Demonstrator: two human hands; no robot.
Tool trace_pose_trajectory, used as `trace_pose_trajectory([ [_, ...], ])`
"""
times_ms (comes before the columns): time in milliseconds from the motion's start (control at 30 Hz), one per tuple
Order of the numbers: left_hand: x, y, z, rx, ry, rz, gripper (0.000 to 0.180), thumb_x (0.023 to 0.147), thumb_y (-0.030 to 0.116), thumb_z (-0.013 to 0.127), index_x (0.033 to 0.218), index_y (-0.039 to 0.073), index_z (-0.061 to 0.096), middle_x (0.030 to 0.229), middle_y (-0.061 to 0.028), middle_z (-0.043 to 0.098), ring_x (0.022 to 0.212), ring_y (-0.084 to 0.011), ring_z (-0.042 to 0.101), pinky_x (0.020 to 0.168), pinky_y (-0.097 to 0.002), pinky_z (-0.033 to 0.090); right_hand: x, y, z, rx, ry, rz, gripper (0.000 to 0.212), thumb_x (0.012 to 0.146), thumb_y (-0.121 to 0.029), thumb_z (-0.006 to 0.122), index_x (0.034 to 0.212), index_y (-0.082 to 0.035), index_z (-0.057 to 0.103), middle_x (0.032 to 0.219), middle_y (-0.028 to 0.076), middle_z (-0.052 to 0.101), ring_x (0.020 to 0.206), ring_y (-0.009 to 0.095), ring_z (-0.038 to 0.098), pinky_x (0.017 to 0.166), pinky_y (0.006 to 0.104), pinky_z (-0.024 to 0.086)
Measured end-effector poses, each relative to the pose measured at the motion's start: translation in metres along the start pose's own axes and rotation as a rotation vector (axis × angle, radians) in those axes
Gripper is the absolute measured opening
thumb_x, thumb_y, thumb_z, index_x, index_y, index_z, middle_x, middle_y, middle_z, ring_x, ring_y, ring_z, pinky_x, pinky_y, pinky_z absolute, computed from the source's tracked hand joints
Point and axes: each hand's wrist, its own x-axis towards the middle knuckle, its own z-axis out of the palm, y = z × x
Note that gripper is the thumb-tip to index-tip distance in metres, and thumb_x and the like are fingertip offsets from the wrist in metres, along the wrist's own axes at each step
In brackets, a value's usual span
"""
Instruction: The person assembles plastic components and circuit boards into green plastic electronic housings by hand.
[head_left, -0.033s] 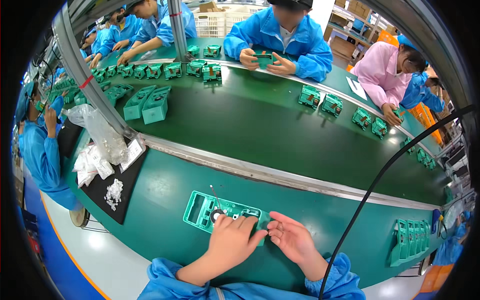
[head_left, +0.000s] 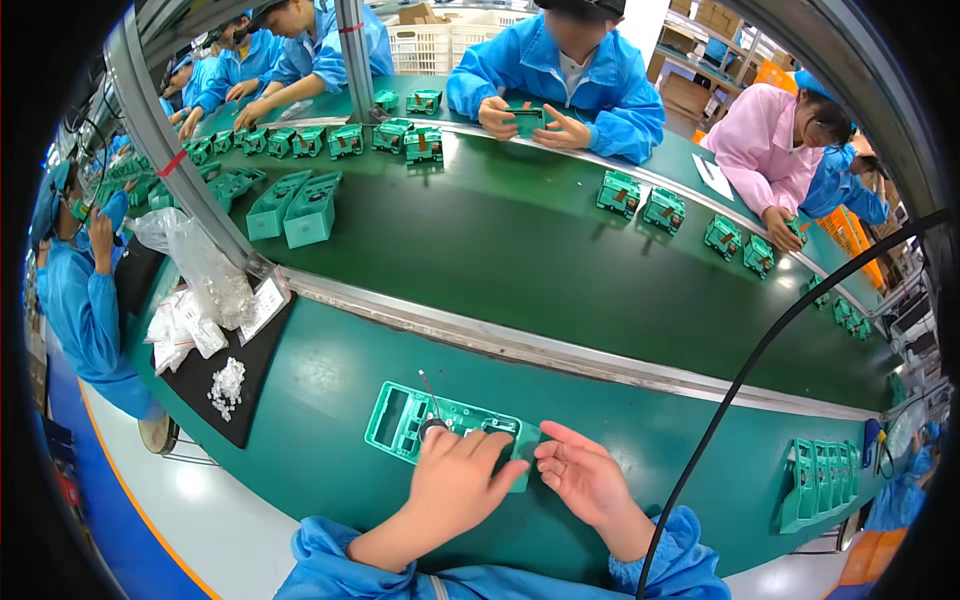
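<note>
A long green plastic housing [head_left: 378, 432] lies on the bench before me, its hollow inner side up. A round black part [head_left: 433, 426], like a small speaker, sits in it with a thin wire standing up. My left hand [head_left: 460, 482] reaches over the housing, fingers bent down onto it beside the round part and thumb spread toward its right end. The left fingertips are partly hidden. My right hand [head_left: 583, 477] is just off the housing's right end, palm turned inward, fingers loosely curved and apart; nothing shows in it.
A black mat [head_left: 250, 385] at left bears small white pieces [head_left: 227, 388] and plastic bags [head_left: 225, 290]. Several green housings [head_left: 820, 485] stand at right. Beyond a metal rail [head_left: 500, 345], a green belt [head_left: 480, 240] carries assemblies past co-workers. A black cable [head_left: 745, 375] hangs at right.
My left hand has shifted very slightly left and covers a bit more of the round black part. The right hand and the housing look almost unchanged.
</note>
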Motion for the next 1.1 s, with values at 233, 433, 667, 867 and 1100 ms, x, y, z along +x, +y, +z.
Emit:
trace_pose_trajectory([
  [233, -0.020, -0.055, -0.034, 0.039, 0.312, -0.179, 0.020, 0.069, 0.008, 0.060, 0.089, 0.007, 0.058, 0.092, -0.0095, 0.056, 0.086, -0.0279, 0.049, 0.079, -0.0358, 0.036, -0.007, 0.003, -0.008, -0.052, -0.065, -0.052, 0.024, 0.090, -0.014, 0.044, 0.107, 0.002, 0.047, 0.101, 0.022, 0.057, 0.078, 0.022, 0.059, 0.067, 0.0280, 0.049],
  [433, -0.031, -0.084, -0.033, 0.031, 0.377, -0.239, 0.023, 0.070, 0.010, 0.063, 0.092, 0.005, 0.057, 0.095, -0.0098, 0.055, 0.089, -0.0287, 0.050, 0.077, -0.0350, 0.038, -0.008, 0.007, -0.005, -0.179, -0.135, -0.105, 0.017, 0.086, -0.015, 0.052, 0.091, 0.001, 0.056, 0.081, 0.017, 0.059, 0.063, 0.016, 0.053, 0.054, 0.0227, 0.042],
  [667, -0.028, 0.004, -0.016, -0.493, 0.080, 0.096, 0.028, 0.067, 0.012, 0.067, 0.094, 0.005, 0.060, 0.095, -0.0073, 0.056, 0.085, -0.0229, 0.053, 0.073, -0.0303, 0.040, -0.014, 0.022, 0.014, -0.172, -0.187, -0.100, 0.012, 0.080, -0.009, 0.061, 0.085, 0.000, 0.056, 0.078, 0.015, 0.058, 0.054, 0.014, 0.050, 0.050, 0.0225, 0.039],
  [867, -0.024, 0.012, -0.006, -0.913, -0.093, -0.166, 0.015, 0.073, 0.007, 0.067, 0.086, 0.003, 0.062, 0.091, -0.0074, 0.055, 0.077, -0.0166, 0.056, 0.067, -0.0270, 0.044, -0.018, 0.034, 0.017, -0.266, -0.160, -0.182, 0.012, 0.080, -0.009, 0.061, 0.086, -0.001, 0.054, 0.077, 0.015, 0.058, 0.057, 0.015, 0.052, 0.052, 0.0243, 0.044],
  [1100, -0.027, 0.009, -0.002, -0.927, 0.004, -0.137, 0.009, 0.071, 0.004, 0.067, 0.077, 0.004, 0.061, 0.084, -0.0063, 0.056, 0.073, -0.0166, 0.055, 0.064, -0.0267, 0.044, -0.017, 0.041, 0.022, -0.222, -0.189, -0.251, 0.015, 0.083, -0.015, 0.058, 0.086, -0.002, 0.053, 0.080, 0.014, 0.056, 0.061, 0.015, 0.052, 0.053, 0.0253, 0.042],
])
